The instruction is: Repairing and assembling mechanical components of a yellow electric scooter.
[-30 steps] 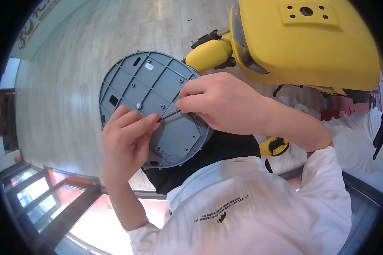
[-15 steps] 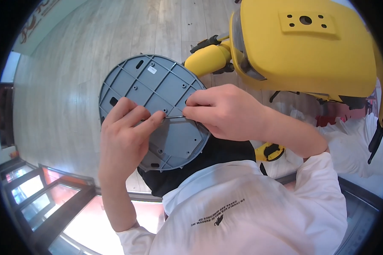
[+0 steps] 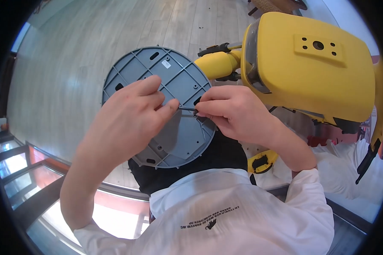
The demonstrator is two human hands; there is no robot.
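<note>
A round grey ribbed plastic plate (image 3: 178, 144) with slots and bosses rests over my dark-clothed lap (image 3: 191, 170). My left hand (image 3: 134, 112) lies over the left half of the plate, its fingers bent and closed, with the tips at the near end of a thin dark rod (image 3: 186, 109). My right hand (image 3: 227, 111) pinches the rod's other end near the plate's right edge, above a small boss. The left fingertips are partly hidden, and I cannot tell whether the rod is metal or plastic.
A large yellow machine (image 3: 310, 76) with a jointed arm (image 3: 215, 66) stands at the right on the wooden floor (image 3: 64, 76). Below it are a small yellow part (image 3: 261, 161) and crumpled white sheeting (image 3: 340, 165). A dark frame with glass panels (image 3: 21, 187) is at lower left, a woven seat (image 3: 276, 5) at top.
My left hand has moved upward, with its wrist further left. The right hand has shifted right along with the rod's end. The view has moved, so the machine sits lower and further right.
</note>
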